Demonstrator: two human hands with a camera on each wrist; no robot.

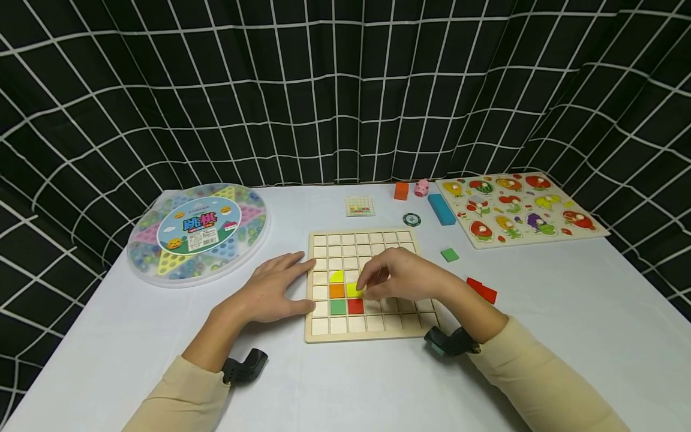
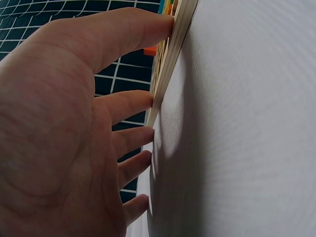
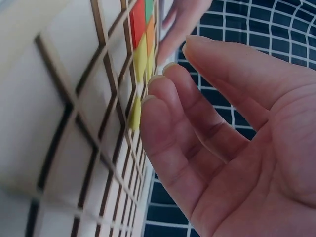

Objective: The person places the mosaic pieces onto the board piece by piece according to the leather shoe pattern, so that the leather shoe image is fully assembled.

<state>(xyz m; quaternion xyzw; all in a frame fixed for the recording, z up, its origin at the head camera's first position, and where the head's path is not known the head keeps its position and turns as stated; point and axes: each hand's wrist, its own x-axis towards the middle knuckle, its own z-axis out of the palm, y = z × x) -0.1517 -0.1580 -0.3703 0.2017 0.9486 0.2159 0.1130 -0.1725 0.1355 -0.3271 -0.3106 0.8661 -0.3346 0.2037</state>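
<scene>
A wooden grid board (image 1: 378, 333) lies in the middle of the table. On its left half sit a green tile (image 1: 338, 307), a red tile (image 1: 355, 306), an orange tile (image 1: 337, 291), a yellow tile (image 1: 353, 290) and a yellow rounded piece (image 1: 337, 276). My left hand (image 1: 274, 289) is spread, with thumb and index fingertip against the board's left edge. Above the grid, my right hand (image 1: 402, 276) has bent fingers and a gap between thumb and fingertips, holding nothing. Near those fingertips, the right wrist view shows another yellow piece (image 3: 135, 113) on the board, hidden by the hand in the head view.
A small pattern card (image 1: 360, 206) lies behind the board. Right of it are an orange block (image 1: 401, 191), a pink pig figure (image 1: 421, 188), a round chip (image 1: 412, 219), a blue block (image 1: 442, 209), green (image 1: 450, 255) and red pieces (image 1: 481, 290), and a fruit puzzle (image 1: 518, 210). Far left sits a marble game (image 1: 200, 234).
</scene>
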